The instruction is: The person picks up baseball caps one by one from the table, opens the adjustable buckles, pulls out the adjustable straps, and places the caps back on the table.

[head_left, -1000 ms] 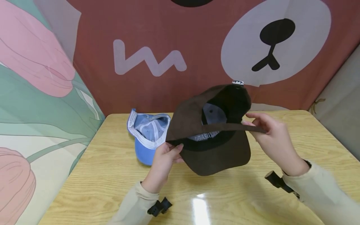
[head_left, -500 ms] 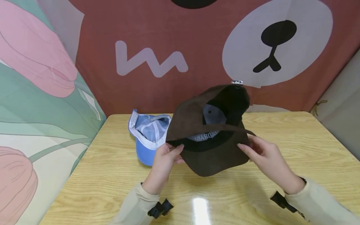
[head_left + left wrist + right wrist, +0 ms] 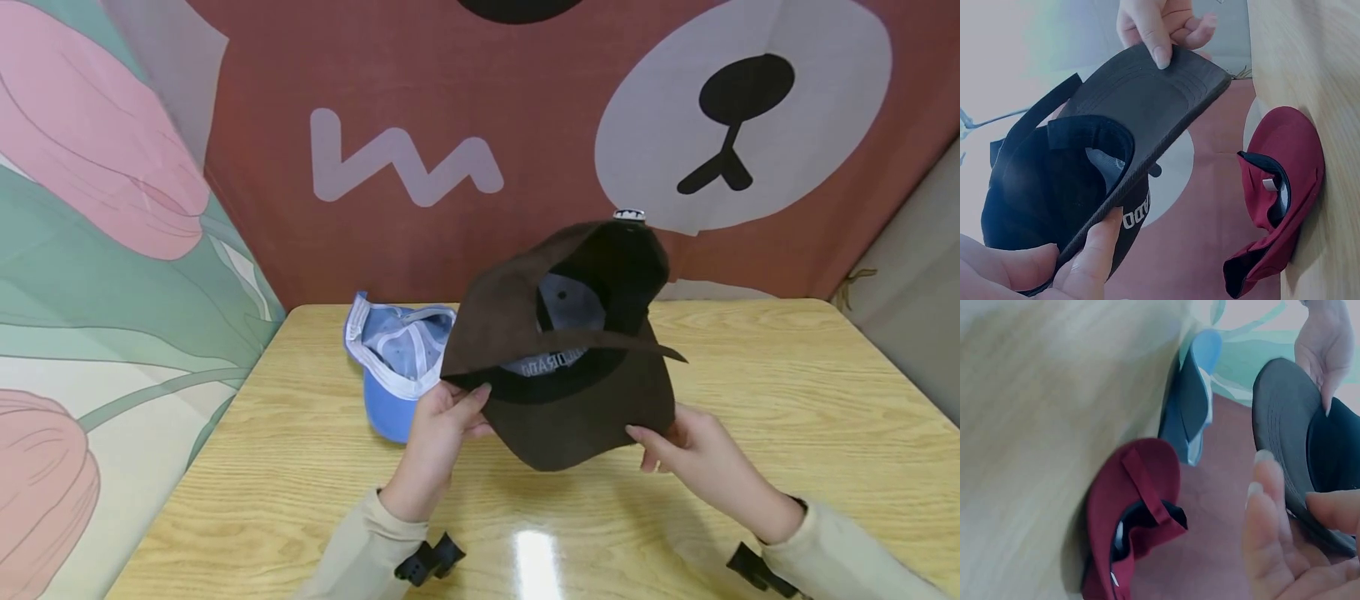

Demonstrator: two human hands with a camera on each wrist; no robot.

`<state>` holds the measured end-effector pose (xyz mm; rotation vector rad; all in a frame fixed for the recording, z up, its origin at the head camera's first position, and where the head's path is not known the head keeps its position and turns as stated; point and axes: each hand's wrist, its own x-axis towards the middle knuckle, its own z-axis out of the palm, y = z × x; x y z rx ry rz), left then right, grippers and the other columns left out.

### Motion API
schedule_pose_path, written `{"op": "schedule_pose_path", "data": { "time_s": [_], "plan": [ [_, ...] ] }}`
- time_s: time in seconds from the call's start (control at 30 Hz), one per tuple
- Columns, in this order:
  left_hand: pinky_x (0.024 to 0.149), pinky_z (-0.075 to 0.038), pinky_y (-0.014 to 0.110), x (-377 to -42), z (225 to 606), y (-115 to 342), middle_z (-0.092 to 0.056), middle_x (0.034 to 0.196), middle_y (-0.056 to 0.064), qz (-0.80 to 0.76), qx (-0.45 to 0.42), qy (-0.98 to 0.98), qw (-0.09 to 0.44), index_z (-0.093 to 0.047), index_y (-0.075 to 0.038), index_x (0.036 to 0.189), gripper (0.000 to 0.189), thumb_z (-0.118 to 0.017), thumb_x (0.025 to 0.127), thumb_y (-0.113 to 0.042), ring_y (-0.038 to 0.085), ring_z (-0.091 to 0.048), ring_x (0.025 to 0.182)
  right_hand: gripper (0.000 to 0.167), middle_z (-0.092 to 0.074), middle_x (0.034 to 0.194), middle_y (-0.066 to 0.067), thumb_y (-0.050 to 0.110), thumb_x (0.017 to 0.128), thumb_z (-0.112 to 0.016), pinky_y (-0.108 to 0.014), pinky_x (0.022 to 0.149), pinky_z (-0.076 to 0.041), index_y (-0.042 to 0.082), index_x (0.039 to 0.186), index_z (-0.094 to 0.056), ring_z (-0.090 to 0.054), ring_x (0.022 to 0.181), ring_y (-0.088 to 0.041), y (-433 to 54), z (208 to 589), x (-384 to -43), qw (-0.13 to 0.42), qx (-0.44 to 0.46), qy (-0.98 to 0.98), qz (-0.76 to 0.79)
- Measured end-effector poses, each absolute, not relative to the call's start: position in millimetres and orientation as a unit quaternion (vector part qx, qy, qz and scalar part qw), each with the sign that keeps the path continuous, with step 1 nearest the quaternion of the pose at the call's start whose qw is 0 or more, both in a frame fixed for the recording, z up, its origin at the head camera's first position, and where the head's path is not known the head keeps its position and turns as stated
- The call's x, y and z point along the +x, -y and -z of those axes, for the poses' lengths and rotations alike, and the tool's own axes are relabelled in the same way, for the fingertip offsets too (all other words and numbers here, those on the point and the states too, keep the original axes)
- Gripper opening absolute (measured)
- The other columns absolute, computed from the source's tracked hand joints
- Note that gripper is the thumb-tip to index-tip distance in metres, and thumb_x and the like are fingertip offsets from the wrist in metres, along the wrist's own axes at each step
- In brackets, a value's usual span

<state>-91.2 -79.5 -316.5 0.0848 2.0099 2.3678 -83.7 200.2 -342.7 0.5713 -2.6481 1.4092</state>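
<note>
A dark brown baseball cap [image 3: 577, 425] hangs over the table, its inside and brim facing me, with pale lettering showing through in reverse. My left hand [image 3: 431, 446] pinches its left edge where brim and crown meet, thumb on the near side. At the brim's right corner, my right hand [image 3: 708, 458] grips the edge between thumb and fingers. The back strap [image 3: 600, 340] is undone, and its free end sticks out to the right. In the left wrist view both hands hold the dark cap [image 3: 1141, 94] by its brim side.
Behind my left hand a blue cap [image 3: 386, 410] lies upturned on the wooden table [image 3: 262, 500]. A dark red cap [image 3: 1288, 150] rests on the table too, hidden in the head view. A printed cloth [image 3: 405, 250] hangs behind.
My right hand has let go of the strap's end and moved down to the brim's right corner, which it now pinches. The left hand keeps its hold.
</note>
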Motion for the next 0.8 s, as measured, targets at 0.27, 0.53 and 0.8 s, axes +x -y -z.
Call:
{"op": "schedule_pose_path", "data": {
  "time_s": [0.27, 0.53, 0.8],
  "plan": [
    [0.073, -0.055, 0.029, -90.9, 315.5, 79.0, -0.068, 0.097, 0.017, -0.747, 0.043, -0.662, 0.036, -0.054, 0.014, 0.114, 0.025, -0.054, 0.097, -0.004, 0.010, -0.066, 0.072, 0.011, -0.070, 0.074, -0.001, 0.001, 0.098, -0.054, -0.029, 0.058, -0.054, -0.006, 0.100, -0.062, -0.066, 0.067, -0.011, -205.7, 351.6, -80.4, 0.011, 0.191, 0.838, -0.511],
    [0.087, -0.053, 0.040, -88.2, 311.2, 81.8, -0.066, 0.108, 0.023, -0.742, 0.072, -0.664, 0.068, -0.050, 0.014, 0.120, 0.031, -0.053, 0.097, -0.006, 0.025, -0.068, 0.091, 0.025, -0.073, 0.085, -0.011, 0.004, 0.100, -0.050, -0.031, 0.066, -0.057, -0.015, 0.117, -0.056, -0.071, 0.075, -0.014, -217.0, 350.0, -74.1, 0.006, 0.134, 0.818, -0.559],
    [0.092, -0.050, 0.037, -84.9, 310.1, 89.6, -0.061, 0.122, 0.026, -0.745, 0.080, -0.660, 0.050, -0.047, 0.011, 0.128, 0.035, -0.050, 0.100, -0.009, 0.033, -0.063, 0.109, 0.023, -0.074, 0.087, -0.008, 0.009, 0.102, -0.049, -0.029, 0.070, -0.056, -0.009, 0.111, -0.059, -0.071, 0.079, -0.014, -236.8, 347.4, -71.6, 0.013, 0.088, 0.826, -0.557]
  ]
}}
